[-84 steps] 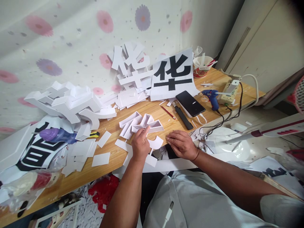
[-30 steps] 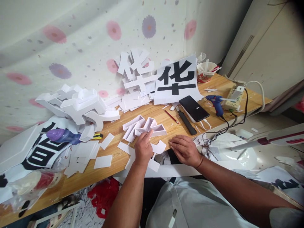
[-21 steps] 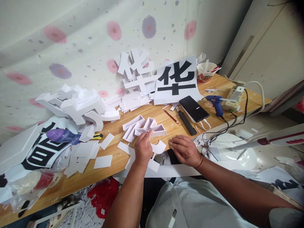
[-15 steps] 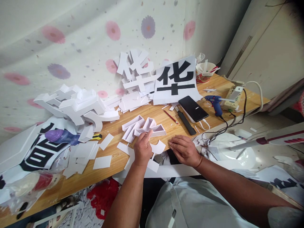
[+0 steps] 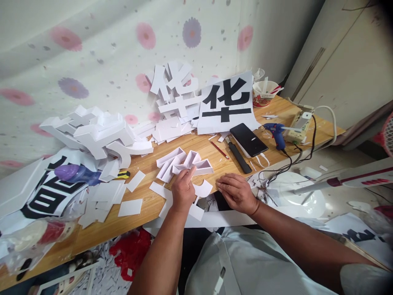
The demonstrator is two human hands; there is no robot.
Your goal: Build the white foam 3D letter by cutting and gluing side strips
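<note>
My left hand (image 5: 183, 189) is closed at the near side of a small white hollow letter piece (image 5: 203, 167) with upright walls, thumb and forefinger pinching its edge. Beside that lies another hollow white piece (image 5: 170, 163) with slanted strokes. At the table's front edge rests my right hand (image 5: 236, 191), fingers pressed together and curled; whatever is in them, if anything, is hidden. Between the hands is a flat curved white cutout (image 5: 205, 189). A red pencil (image 5: 219, 150) and a dark-handled knife (image 5: 238, 156) lie beyond my right hand.
A phone (image 5: 248, 139) and a blue glue gun (image 5: 277, 134) with cables are at the right. Behind stand a printed character sheet (image 5: 226, 102) and a paper tub (image 5: 264, 98). Finished white letters (image 5: 92, 133), a purple-capped bottle (image 5: 78, 174) and flat white offcuts (image 5: 130, 207) occupy the left.
The view has shifted slightly. Both hands keep nearly the same positions, and the white pieces lie as before.
</note>
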